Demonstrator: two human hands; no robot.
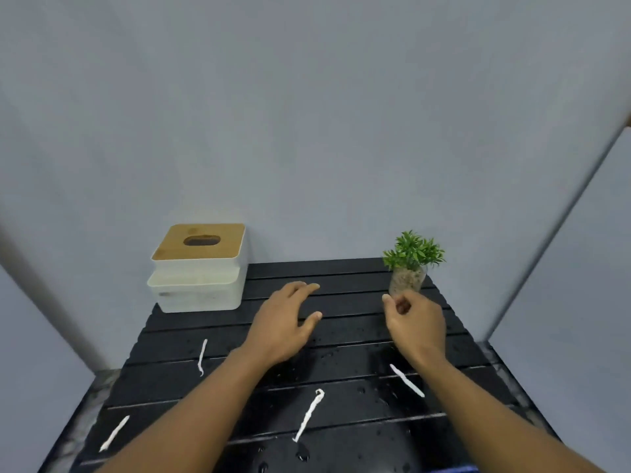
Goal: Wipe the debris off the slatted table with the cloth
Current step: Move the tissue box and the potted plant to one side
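So, the left hand [283,327] is spread loose over the middle of the black slatted table [341,268], gripping nothing. The right hand [415,324] is curled just in front of the little potted plant [411,264] at the far right; can't tell if it's pinching anything. Four white twisted scraps [309,414] lie on the near slats among water drops [302,455]. A blue sliver [454,469] at the near edge is cut off, so no telling if it's the cloth. The tissue box [199,268] sits far left.

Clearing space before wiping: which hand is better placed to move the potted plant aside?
Right. The right hand is just in front of the potted plant; the left hand is over the middle of the slatted table, farther away.
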